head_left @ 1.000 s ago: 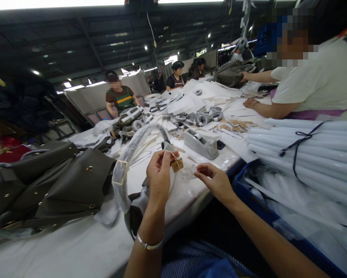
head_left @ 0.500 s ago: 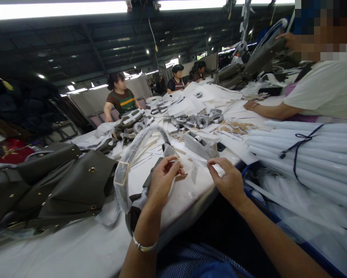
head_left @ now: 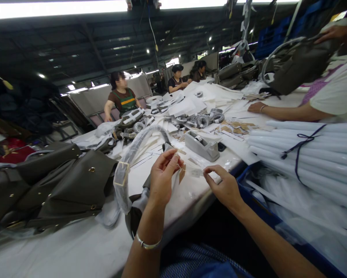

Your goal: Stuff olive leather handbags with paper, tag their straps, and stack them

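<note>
My left hand is closed in a pinch near a small brown tag, which hangs from a thin string at its fingertips. Thumb and forefinger of my right hand pinch the edge of a small see-through piece, perhaps a plastic bag or tag. Just beyond them, a grey tape dispenser stands on the white table. Beside my left forearm lies a dark bag with a plastic-wrapped handle, arching up to the left of the hand.
Several dark olive bags lie at the left. Wrapped coils and white sheets pile up mid-table. At the right, a tied bundle of white tubes rests above a blue crate. A co-worker's arm reaches in; others work opposite.
My right hand has moved slightly left and down with the see-through piece. The brown tag now hangs upright by my left fingers. At the right, a co-worker has swung a dark bag lower.
</note>
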